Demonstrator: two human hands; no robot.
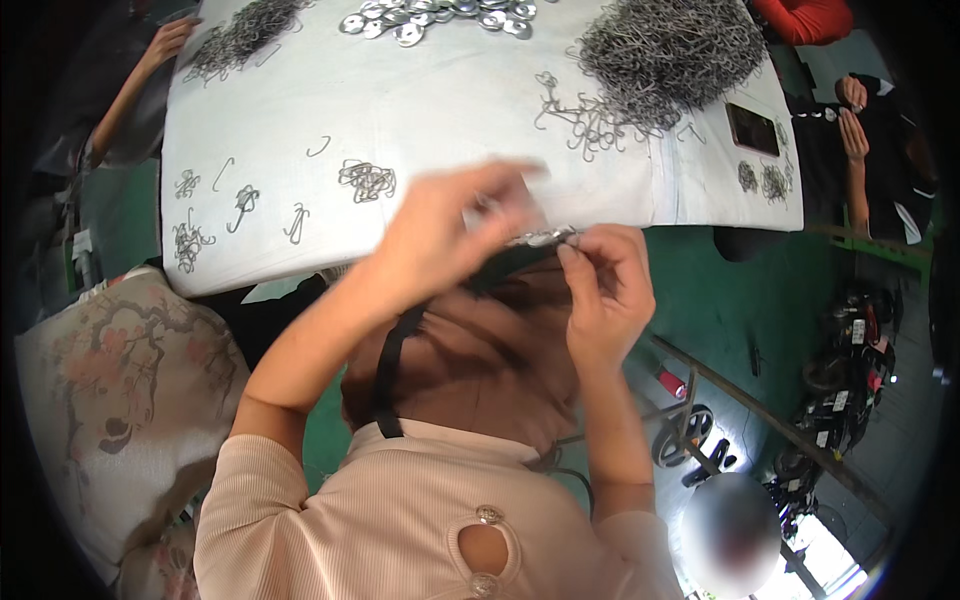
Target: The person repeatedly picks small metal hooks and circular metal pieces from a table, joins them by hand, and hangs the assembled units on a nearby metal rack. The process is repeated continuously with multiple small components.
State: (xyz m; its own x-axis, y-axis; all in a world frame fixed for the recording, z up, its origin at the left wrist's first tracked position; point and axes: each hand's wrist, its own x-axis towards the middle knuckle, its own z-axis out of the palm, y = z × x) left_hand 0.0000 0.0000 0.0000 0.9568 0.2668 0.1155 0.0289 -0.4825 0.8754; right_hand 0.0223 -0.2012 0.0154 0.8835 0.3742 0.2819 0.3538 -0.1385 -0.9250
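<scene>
My left hand [455, 225] is over the table's near edge, its fingers smeared by motion, so I cannot tell what is in them. Just to its right, my right hand [612, 285] is closed in a pinch. Between its thumb and forefinger shows a small shiny metal piece [548, 238], partly hidden by the fingers. A small cluster of bent wire hooks [368, 181] lies left of my left hand. Further left are single hooks [297, 223] and small bunches of hooks [187, 248] on the white tabletop [440, 110].
A big heap of wire hooks [670, 60] and a dark phone [752, 130] lie at the right. Round metal discs [410, 20] sit at the far edge. Other people's hands [852, 130] show at both sides. A metal rail [770, 420] and motorbikes [840, 400] stand lower right.
</scene>
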